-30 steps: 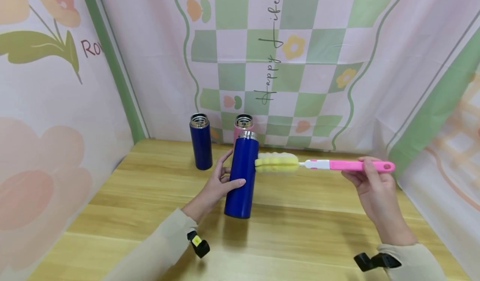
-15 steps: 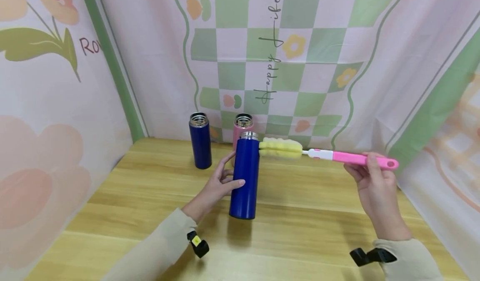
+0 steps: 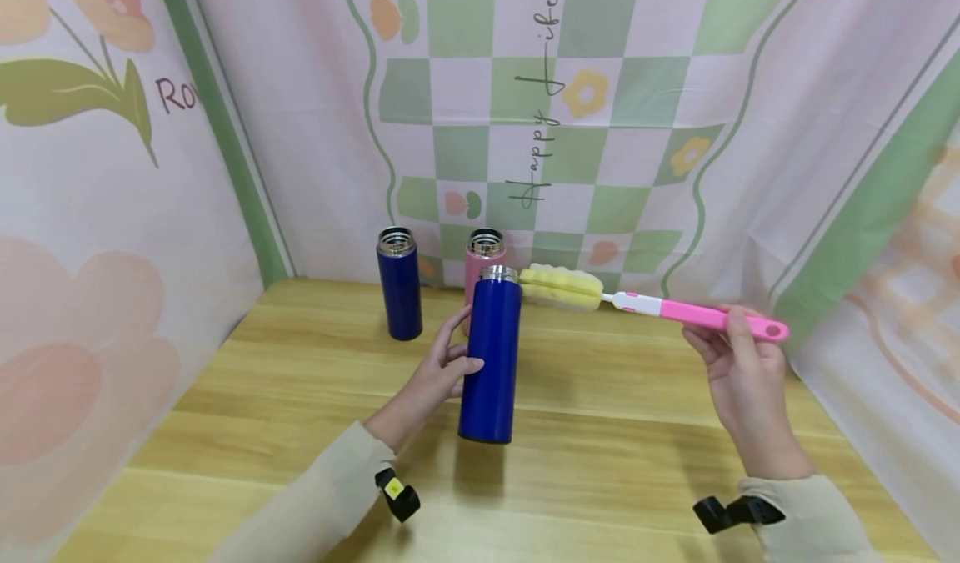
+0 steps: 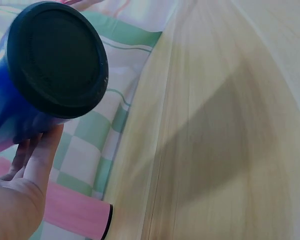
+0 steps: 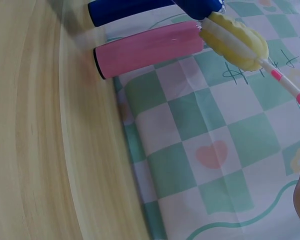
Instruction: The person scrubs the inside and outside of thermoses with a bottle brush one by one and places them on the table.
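Observation:
My left hand (image 3: 435, 371) grips a dark blue vacuum flask (image 3: 491, 367) with a bare steel neck, raised off the table and leaning slightly. In the left wrist view the flask's black base (image 4: 60, 60) faces the camera. A bottle brush (image 3: 693, 314) with a pink and white handle lies almost level in my right hand (image 3: 753, 388), pinched near the handle's end. Its yellow sponge head (image 3: 562, 287) is at the right side of the flask's neck, outside the opening as far as I see. In the right wrist view the sponge (image 5: 235, 42) seems to touch the neck.
A second blue flask (image 3: 401, 292) stands lidless at the back left of the wooden table (image 3: 300, 379). Behind the held flask, a pink flask (image 3: 486, 254) stands lidless, partly hidden. A patterned curtain (image 3: 585, 163) hangs along the table's back edge.
The brush head has moved up along the flask's side, from the upper body to the neck. The held flask has shifted slightly right and become more upright.

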The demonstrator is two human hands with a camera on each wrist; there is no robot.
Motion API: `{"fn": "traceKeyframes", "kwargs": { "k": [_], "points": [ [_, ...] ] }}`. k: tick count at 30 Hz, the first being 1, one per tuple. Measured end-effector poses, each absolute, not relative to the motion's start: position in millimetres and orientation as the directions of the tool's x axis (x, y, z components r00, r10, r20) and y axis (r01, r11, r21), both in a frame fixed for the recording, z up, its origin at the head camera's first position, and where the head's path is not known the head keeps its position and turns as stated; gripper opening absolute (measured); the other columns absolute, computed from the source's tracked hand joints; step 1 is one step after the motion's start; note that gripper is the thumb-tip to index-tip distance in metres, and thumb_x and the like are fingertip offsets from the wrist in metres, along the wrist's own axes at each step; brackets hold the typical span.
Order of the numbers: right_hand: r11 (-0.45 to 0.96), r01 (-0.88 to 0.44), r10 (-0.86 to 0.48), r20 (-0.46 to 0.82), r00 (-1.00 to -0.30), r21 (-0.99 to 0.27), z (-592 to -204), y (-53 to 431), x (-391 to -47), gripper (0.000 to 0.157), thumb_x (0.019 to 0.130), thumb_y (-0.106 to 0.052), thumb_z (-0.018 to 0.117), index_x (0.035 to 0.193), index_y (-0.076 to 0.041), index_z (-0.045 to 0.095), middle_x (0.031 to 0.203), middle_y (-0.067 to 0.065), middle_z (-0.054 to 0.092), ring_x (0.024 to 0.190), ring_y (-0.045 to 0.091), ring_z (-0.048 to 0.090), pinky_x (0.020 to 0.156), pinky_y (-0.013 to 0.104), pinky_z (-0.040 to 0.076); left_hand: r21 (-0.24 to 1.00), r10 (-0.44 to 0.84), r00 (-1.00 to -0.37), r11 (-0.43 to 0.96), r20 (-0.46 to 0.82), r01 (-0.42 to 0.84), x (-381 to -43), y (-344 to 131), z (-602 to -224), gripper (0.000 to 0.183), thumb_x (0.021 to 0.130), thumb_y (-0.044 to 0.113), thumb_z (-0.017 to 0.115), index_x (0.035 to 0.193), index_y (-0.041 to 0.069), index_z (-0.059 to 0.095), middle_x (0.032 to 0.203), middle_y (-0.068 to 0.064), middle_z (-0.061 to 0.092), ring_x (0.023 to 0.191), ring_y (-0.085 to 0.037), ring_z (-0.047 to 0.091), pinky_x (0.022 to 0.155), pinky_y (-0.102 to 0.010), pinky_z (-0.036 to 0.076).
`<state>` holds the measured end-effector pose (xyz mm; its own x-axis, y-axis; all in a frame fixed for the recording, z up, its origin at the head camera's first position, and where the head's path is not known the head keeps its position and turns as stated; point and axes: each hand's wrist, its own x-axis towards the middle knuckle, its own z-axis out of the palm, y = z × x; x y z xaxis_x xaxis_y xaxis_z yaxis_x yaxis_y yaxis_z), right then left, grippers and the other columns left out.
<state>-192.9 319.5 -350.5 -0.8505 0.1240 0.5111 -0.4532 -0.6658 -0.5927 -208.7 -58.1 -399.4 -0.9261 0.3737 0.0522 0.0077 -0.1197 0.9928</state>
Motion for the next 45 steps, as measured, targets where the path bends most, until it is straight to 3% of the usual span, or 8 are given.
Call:
{"fn": "traceKeyframes", "kwargs": {
  "k": [6, 12, 34, 45],
  "points": [
    [-0.639, -0.453, 0.111, 0.509, -0.854, -0.621, -351.0, 317.7, -190.8, 0.019, 0.106, -0.004, 0.044, 0.111, 0.011, 0.054, 0.109, 0.025, 0.066, 0.098, 0.033, 0.070, 0.088, 0.038, 0.051, 0.992, 0.371, -0.928, -0.128, 0.035, -0.014, -206.9, -54.4, -399.3, 0.080, 0.094, 0.032, 0.069, 0.155, 0.048, 0.020, 0.141, -0.019, 0.050, 0.120, -0.035, 0.059, 0.093, -0.055, 0.050],
    [-0.633, -0.451, 0.094, 0.516, -0.851, -0.629, -351.5, 315.2, -189.5, 0.020, 0.106, -0.004, 0.042, 0.113, 0.011, 0.053, 0.108, 0.024, 0.066, 0.098, 0.032, 0.071, 0.088, 0.038, 0.051, 0.994, 0.337, -0.941, -0.110, 0.031, -0.007, -205.7, -51.5, -399.9, 0.086, 0.090, 0.032, 0.076, 0.153, 0.049, 0.020, 0.142, -0.019, 0.050, 0.119, -0.035, 0.059, 0.094, -0.055, 0.049],
    [-0.667, -0.407, -0.010, 0.554, -0.833, -0.624, -354.9, 320.0, -187.1, 0.026, 0.108, -0.001, 0.035, 0.107, 0.013, 0.057, 0.103, 0.025, 0.067, 0.094, 0.033, 0.071, 0.085, 0.039, 0.054, 0.995, 0.301, -0.953, -0.097, 0.033, 0.003, -211.4, -57.5, -398.9, 0.085, 0.089, 0.032, 0.077, 0.151, 0.055, 0.022, 0.138, -0.014, 0.055, 0.117, -0.033, 0.060, 0.087, -0.051, 0.053],
    [-0.687, -0.331, -0.113, 0.545, -0.831, -0.647, -361.2, 324.7, -182.9, 0.032, 0.108, 0.002, 0.029, 0.110, 0.015, 0.058, 0.105, 0.028, 0.067, 0.095, 0.035, 0.070, 0.087, 0.040, 0.054, 0.989, 0.283, -0.957, -0.149, 0.057, 0.015, -213.8, -62.1, -397.0, 0.081, 0.093, 0.031, 0.072, 0.153, 0.051, 0.022, 0.139, -0.013, 0.055, 0.120, -0.034, 0.059, 0.090, -0.051, 0.052]
  ]
}}
